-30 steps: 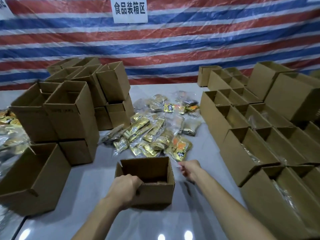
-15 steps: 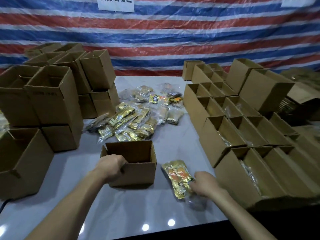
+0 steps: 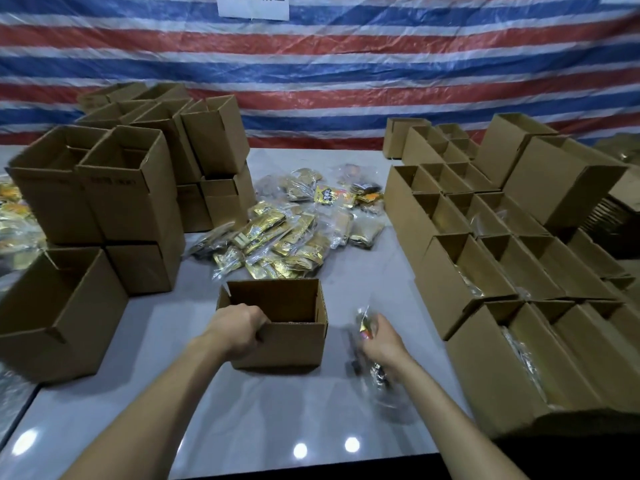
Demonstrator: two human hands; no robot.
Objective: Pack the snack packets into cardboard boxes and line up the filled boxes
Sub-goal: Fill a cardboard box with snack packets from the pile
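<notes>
An open cardboard box (image 3: pixel 287 344) stands on the grey table (image 3: pixel 270 417) in front of me. My left hand (image 3: pixel 237 327) grips its near left rim, fingers curled over the edge. Just right of the box, my right hand (image 3: pixel 381 337) holds a blurred clear bag of snack packets (image 3: pixel 365 329) above the table. A pile of gold and orange snack packets (image 3: pixel 294 230) lies behind the box. Rows of open boxes (image 3: pixel 485 271) with packets inside line the right side.
Stacks of empty cardboard boxes (image 3: pixel 131 202) fill the left side, one large box (image 3: pixel 59 313) nearest me. More packets (image 3: pixel 14 216) lie at the far left. A striped tarpaulin (image 3: pixel 346 64) hangs behind the table. The table's near edge runs below my arms.
My right hand pulled a bag of packets from the pile toward me, then lifted it beside the box. My left hand stayed on the box rim.
</notes>
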